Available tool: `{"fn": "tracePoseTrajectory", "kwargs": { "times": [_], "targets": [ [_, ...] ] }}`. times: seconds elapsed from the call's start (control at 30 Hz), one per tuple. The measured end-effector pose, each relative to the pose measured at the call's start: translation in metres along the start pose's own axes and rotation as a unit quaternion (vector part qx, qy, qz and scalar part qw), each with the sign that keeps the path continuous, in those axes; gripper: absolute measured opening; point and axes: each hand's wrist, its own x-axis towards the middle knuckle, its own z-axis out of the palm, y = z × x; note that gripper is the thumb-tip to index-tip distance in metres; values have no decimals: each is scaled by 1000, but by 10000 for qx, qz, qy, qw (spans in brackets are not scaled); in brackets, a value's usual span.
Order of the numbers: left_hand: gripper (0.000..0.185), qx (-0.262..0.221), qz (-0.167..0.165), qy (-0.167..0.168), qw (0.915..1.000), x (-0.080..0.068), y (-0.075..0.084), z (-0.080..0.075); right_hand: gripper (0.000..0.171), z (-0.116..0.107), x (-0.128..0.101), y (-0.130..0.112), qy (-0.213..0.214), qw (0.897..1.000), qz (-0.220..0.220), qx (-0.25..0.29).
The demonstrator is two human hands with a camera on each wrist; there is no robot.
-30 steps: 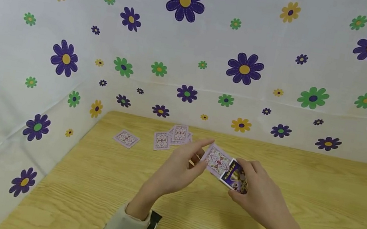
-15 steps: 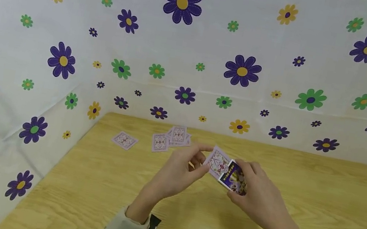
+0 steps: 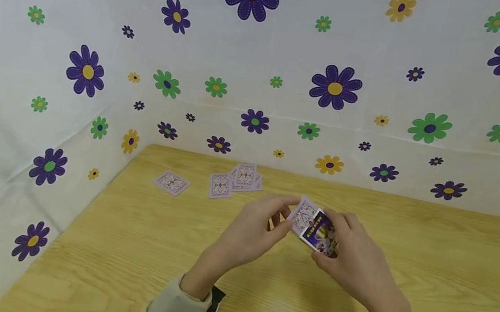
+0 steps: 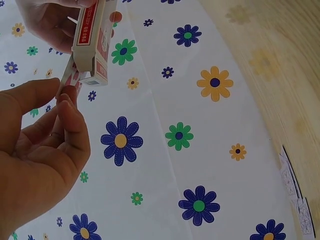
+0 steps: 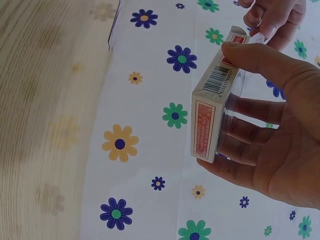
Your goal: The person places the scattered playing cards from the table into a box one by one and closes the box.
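Above the table my right hand point(image 3: 358, 262) grips a small card box point(image 3: 320, 234), with a dark purple and gold picture on its face. In the right wrist view the thumb lies along the barcode side of the box point(image 5: 214, 100) and the fingers wrap the opposite side. From the box's open end stick out playing cards point(image 3: 302, 213) with pink patterned backs, partly inside it. My left hand point(image 3: 249, 230) pinches their outer end between thumb and fingers. In the left wrist view the pinched cards point(image 4: 70, 75) meet the box mouth beside its raised flap.
Several playing cards lie face down at the back left of the wooden table point(image 3: 140, 248): an overlapping group point(image 3: 245, 176) and a single card point(image 3: 172, 183) farther left. A white flowered cloth point(image 3: 288, 46) hangs behind and at the left.
The cards have slid further into the box, so less of them shows. My left hand has moved right, closer to the box; the right hand keeps its grip.
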Motion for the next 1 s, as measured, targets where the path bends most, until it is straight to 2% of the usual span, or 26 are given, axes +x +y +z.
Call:
{"fn": "tracePoseTrajectory", "kwargs": {
  "times": [0.27, 0.53, 0.77, 1.0],
  "targets": [
    [38, 432, 27, -50, 9991, 1, 5, 7, 77, -3, 1, 1, 2, 10000, -7, 37],
    [33, 921, 282, -36, 9953, -1, 8, 14, 76, -3, -1, 3, -32, 10000, 50, 47],
    [30, 1530, 350, -204, 9874, -3, 13, 15, 75, -1, 0, 3, -35, 9999, 63, 83],
    [27, 1719, 575, -318, 9829, -2, 14, 16, 76, -2, 0, 3, -46, 9999, 78, 103]
  ]
}}
